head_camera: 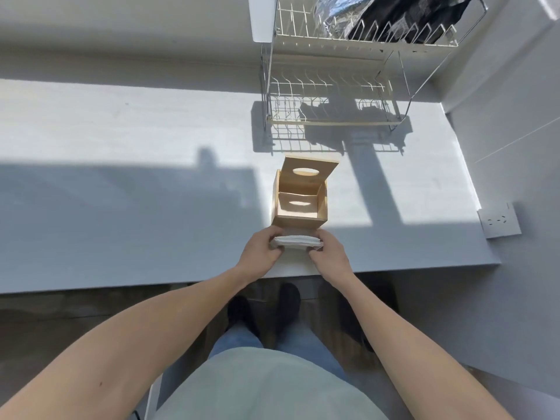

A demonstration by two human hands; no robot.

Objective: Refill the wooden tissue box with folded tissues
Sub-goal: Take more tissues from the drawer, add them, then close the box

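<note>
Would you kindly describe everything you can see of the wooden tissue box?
The wooden tissue box is a small, light-coloured cube standing upright on the white table, in front of the wire dish rack. Its lid, with an oval slot, is tipped up and back, so the box is open and looks empty inside. Sunlight through the slot casts an oval on the inner wall. Neither hand clearly touches it.

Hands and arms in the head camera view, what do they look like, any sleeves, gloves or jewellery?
Both forearms are bare right up to the bottom edge of the picture, so no sleeves show. The left hand and right hand wear no gloves, and no watch, bracelet or ring is visible. Below them are a pale green top, blue jeans and dark shoes.
</note>
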